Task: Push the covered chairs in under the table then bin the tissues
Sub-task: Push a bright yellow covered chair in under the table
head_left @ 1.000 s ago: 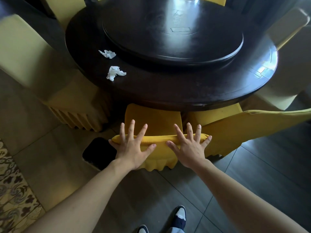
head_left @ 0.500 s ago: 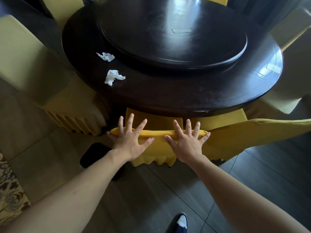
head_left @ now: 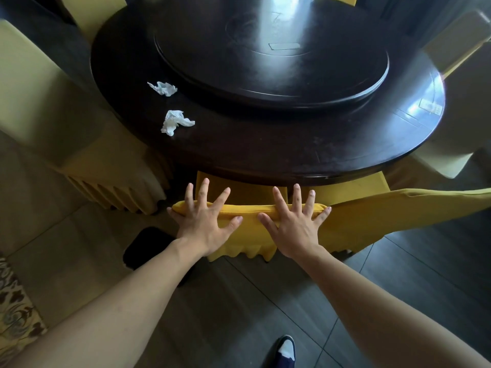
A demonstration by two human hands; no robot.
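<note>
Chair push under way, tissues not yet binned.

Head view: both hands flat w/ fingers spread, gripping nothing — left hand (head_left: 203,224) and right hand (head_left: 295,225) press on the top edge of the yellow fabric-covered chair (head_left: 249,229), whose seat is already partly under the near rim of the round dark wooden worktop (head_left: 265,150). Another yellow covered chair (head_left: 393,211) just right of it sits angled, prob. not fully in; pale covered chair (head_left: 66,144) at the worktop's left edge looks out too. Two crumpled white tissues (head_left: 176,122) lie on the worktop's left part, untouched. No bin clearly visible.
</note>
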